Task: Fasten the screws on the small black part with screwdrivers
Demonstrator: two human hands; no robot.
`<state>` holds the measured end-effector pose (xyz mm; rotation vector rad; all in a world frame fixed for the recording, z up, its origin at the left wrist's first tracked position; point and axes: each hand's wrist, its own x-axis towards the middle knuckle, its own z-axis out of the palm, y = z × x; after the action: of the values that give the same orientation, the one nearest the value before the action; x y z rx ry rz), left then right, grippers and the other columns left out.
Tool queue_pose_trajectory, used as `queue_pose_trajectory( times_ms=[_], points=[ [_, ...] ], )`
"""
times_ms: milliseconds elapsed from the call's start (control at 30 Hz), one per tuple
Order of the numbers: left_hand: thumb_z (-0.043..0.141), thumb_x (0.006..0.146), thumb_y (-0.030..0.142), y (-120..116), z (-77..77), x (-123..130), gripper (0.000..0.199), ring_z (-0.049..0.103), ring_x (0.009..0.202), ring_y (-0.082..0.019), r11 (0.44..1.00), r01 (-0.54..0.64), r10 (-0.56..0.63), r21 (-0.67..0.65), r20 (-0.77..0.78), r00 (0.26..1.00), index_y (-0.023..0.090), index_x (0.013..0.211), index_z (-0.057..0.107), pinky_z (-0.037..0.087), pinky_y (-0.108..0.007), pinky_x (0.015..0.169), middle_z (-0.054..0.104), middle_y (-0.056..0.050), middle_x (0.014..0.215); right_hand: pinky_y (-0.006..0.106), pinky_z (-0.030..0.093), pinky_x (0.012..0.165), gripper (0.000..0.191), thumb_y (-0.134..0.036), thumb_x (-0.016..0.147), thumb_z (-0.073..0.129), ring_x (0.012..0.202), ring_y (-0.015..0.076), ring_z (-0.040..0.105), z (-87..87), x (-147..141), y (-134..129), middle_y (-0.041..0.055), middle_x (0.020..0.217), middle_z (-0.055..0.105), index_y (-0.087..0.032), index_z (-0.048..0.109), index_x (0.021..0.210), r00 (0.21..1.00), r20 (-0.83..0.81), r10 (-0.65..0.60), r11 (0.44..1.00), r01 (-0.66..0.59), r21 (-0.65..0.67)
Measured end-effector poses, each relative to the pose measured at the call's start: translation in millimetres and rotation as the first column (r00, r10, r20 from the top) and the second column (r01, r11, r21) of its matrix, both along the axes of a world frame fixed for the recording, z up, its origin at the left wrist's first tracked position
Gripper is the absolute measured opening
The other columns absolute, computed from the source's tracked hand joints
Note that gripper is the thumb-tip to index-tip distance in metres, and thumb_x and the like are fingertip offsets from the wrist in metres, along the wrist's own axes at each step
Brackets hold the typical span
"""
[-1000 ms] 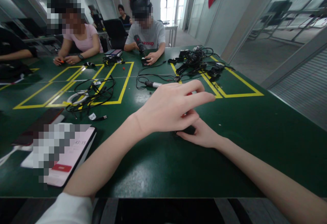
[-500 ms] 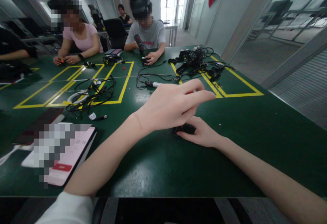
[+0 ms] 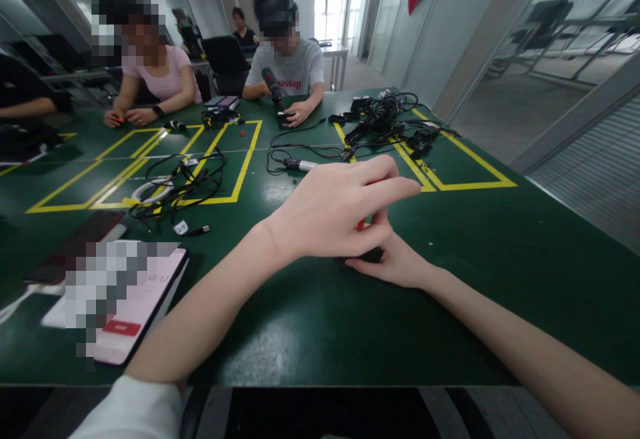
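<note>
My left hand (image 3: 345,205) reaches across the middle with its fingers bent and pinched together. Between those fingers shows a bit of a red-orange item (image 3: 361,224); the rest of it is hidden, so its kind cannot be told. Just below and to the right, my right hand (image 3: 400,259) lies low at the table, thumb and fingers around a small black object (image 3: 371,256). My left hand is directly above this object and covers part of it.
A pink-screened phone (image 3: 150,305) and a dark phone (image 3: 75,245) lie at left on the green table (image 3: 310,352). Tangled black cables (image 3: 380,115) sit at the back right, more cables (image 3: 200,179) left. Beyond the hands rests a silver-and-black tool (image 3: 299,165). Co-workers sit opposite.
My left hand's lower fingers have shifted slightly down over the black object, and the red-orange bit now shows lower between them. My right hand stays in place, still holding the black object.
</note>
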<state>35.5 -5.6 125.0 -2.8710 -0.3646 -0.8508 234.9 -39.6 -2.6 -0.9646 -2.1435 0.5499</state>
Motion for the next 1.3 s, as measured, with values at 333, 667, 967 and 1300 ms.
queue_pose_trajectory(
  times_ms=[333, 667, 967, 1300],
  points=[
    [0.04, 0.101, 0.016, -1.8, 2.1, -0.8, 0.043, 0.066, 0.088, -0.014, 0.994, -0.112, 0.112, -0.001, -0.041, 0.993, 0.019, 0.141, 0.056, 0.047, -0.026, 0.069, 0.069, -0.006, 0.115, 0.041, 0.062, 0.081, 0.017, -0.028, 0.09, 0.072, 0.09, 0.0273, 0.075, 0.2, 0.9, 2.7, 0.0074, 0.098, 0.078, -0.021, 0.073, 0.106, 0.999, 0.018, 0.045, 0.999, -0.045, 0.006],
    [0.04, 0.101, 0.015, -0.9, 2.1, -1.1, 0.04, 0.067, 0.09, -0.015, 0.996, -0.084, 0.082, -0.04, -0.034, 0.996, 0.019, 0.134, 0.062, 0.049, -0.027, 0.073, 0.068, -0.006, 0.116, 0.039, 0.063, 0.08, 0.018, -0.025, 0.088, 0.072, 0.089, 0.0262, 0.075, -1.2, 0.8, 1.2, 0.0064, 0.098, 0.079, -0.021, 0.072, 0.106, 0.999, 0.02, 0.029, 0.999, -0.029, -0.023],
    [0.039, 0.1, 0.013, 0.0, 1.3, 1.0, 0.039, 0.067, 0.091, -0.015, 0.999, -0.022, 0.023, -0.043, 0.01, 1.0, 0.018, 0.132, 0.063, 0.049, -0.027, 0.074, 0.069, -0.007, 0.114, 0.039, 0.064, 0.079, 0.021, -0.022, 0.084, 0.07, 0.089, 0.0265, 0.075, -0.9, 0.8, -0.1, 0.005, 0.097, 0.078, -0.023, 0.072, 0.106, 1.0, -0.015, 0.014, 0.999, -0.015, -0.038],
    [0.046, 0.097, 0.016, -8.1, 7.3, 1.1, 0.036, 0.069, 0.096, -0.016, 0.925, 0.154, -0.122, -0.347, 0.111, 0.986, 0.018, 0.124, 0.071, 0.053, -0.027, 0.082, 0.074, -0.008, 0.11, 0.043, 0.065, 0.086, 0.023, -0.021, 0.084, 0.068, 0.098, 0.0295, 0.076, -1.6, -1.2, -5.0, 0.0066, 0.103, 0.079, -0.022, 0.07, 0.106, 1.0, -0.029, 0.01, 0.999, -0.011, -0.035]
  ],
)
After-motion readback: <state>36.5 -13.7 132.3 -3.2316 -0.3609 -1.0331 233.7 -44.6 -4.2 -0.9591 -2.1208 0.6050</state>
